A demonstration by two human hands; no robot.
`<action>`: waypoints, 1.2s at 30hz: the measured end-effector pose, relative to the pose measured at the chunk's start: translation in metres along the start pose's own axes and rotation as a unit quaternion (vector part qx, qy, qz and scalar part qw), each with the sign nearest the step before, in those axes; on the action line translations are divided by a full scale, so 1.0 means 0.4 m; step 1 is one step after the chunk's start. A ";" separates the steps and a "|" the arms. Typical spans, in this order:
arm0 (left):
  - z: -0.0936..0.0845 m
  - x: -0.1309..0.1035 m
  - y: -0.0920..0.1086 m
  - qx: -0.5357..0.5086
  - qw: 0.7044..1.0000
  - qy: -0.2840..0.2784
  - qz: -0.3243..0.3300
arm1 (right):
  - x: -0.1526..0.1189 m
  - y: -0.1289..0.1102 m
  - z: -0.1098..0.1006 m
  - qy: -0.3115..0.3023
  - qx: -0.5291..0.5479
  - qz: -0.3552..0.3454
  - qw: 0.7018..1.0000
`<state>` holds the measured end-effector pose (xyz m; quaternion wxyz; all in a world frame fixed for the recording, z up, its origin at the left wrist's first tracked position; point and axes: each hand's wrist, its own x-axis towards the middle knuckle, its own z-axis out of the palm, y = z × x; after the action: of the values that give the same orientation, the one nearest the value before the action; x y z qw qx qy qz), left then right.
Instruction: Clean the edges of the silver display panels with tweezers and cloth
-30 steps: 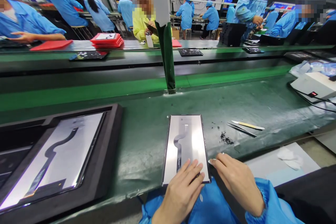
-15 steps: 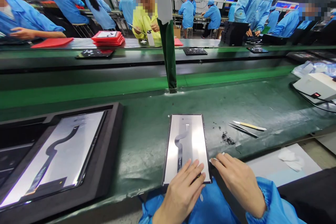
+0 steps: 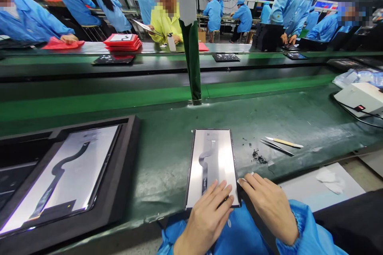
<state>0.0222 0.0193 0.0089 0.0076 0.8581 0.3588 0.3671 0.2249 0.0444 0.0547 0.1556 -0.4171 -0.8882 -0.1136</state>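
An LCD screen panel (image 3: 223,155) with a dark flex cable (image 3: 204,167) on its silvery back lies at the front edge of the green bench. My left hand (image 3: 206,215) rests flat across its lower end, fingers stretched out. At the panel's lower right edge, my right hand (image 3: 266,203) is closed with bent fingers. Bits of white material, seemingly a small wipe, poke out around its fingertips; most of it is hidden. Right of the panel lie black scraps (image 3: 259,157), tweezers (image 3: 277,147) and a yellow-handled pointed tool (image 3: 284,142).
A black foam tray (image 3: 127,159) at left holds another screen panel (image 3: 86,167). A green-wrapped post (image 3: 193,63) rises behind the bench. A white box with cables (image 3: 360,97) stands at right. Crumpled white wipes (image 3: 330,179) lie below the bench edge. Co-workers sit across the conveyor (image 3: 161,61).
My right hand has shifted very slightly up along the panel's edge; my left hand stays put. Across the line, devices have slid right and a co-worker's hand now touches a red sheet.
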 end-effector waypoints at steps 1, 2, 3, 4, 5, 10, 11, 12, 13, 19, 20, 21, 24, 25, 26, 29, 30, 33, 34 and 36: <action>0.001 -0.001 0.000 -0.001 1.000 0.001 -0.002 | 0.000 -0.001 0.000 0.001 -0.003 0.000 1.000; 0.002 -0.002 0.000 -0.003 1.000 0.000 -0.003 | 0.000 -0.002 0.000 0.002 -0.005 0.001 1.000; 0.002 -0.002 0.000 -0.004 1.000 0.000 -0.004 | -0.001 -0.003 0.000 0.002 -0.006 0.002 1.000; 0.002 -0.002 0.000 -0.007 1.000 -0.002 -0.005 | -0.001 -0.003 -0.001 0.001 -0.007 0.002 1.000; 0.002 -0.002 0.000 -0.008 1.000 -0.003 -0.005 | -0.001 -0.004 -0.002 -0.001 -0.007 0.003 1.000; -0.001 0.000 0.001 -0.003 1.000 0.001 -0.003 | 0.001 -0.005 -0.005 0.002 -0.007 0.002 1.000; -0.001 0.001 0.001 -0.002 1.000 0.002 -0.003 | 0.001 -0.005 -0.004 0.004 -0.007 0.002 1.000; -0.002 0.002 0.002 -0.001 1.000 0.003 -0.003 | 0.001 -0.005 -0.004 0.006 -0.007 0.002 1.000; -0.003 0.002 0.002 -0.001 1.000 0.003 -0.003 | 0.000 -0.005 -0.003 0.007 -0.007 0.003 1.000; -0.001 0.003 0.003 -0.006 1.000 0.004 -0.007 | -0.007 -0.006 0.007 0.004 -0.016 0.011 1.000; -0.001 0.003 0.002 -0.005 1.000 0.004 -0.007 | -0.008 -0.006 0.008 0.005 -0.017 0.012 1.000; 0.000 0.003 0.001 -0.004 1.000 0.004 -0.007 | -0.009 -0.006 0.009 0.005 -0.016 0.013 1.000; 0.001 0.002 0.000 -0.003 1.000 0.004 -0.004 | -0.009 -0.007 0.009 0.005 -0.014 0.013 1.000; 0.001 0.002 0.000 -0.003 1.000 0.004 -0.004 | -0.008 -0.007 0.009 0.005 -0.014 0.012 1.000; 0.001 0.001 0.000 -0.004 1.000 0.005 -0.004 | -0.007 -0.007 0.008 0.007 -0.014 0.010 1.000; 0.001 0.000 0.001 -0.004 1.000 0.001 -0.005 | -0.003 -0.007 0.006 0.014 -0.013 0.007 1.000; 0.001 -0.001 0.001 -0.004 1.000 0.000 -0.006 | -0.003 -0.006 0.006 0.016 -0.011 0.007 1.000; 0.000 -0.001 0.002 -0.005 1.000 0.003 -0.005 | -0.003 -0.006 0.005 0.014 -0.007 0.009 1.000; 0.000 0.000 0.002 -0.006 1.000 0.004 -0.005 | -0.004 -0.006 0.005 0.011 -0.007 0.010 1.000; 0.000 0.002 0.002 -0.009 1.000 0.006 -0.007 | -0.004 -0.006 0.007 0.008 -0.005 0.012 1.000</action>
<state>0.0228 0.0192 0.0096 0.0156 0.8535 0.3614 0.3750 0.2234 0.0427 0.0515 0.1616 -0.4275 -0.8813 -0.1198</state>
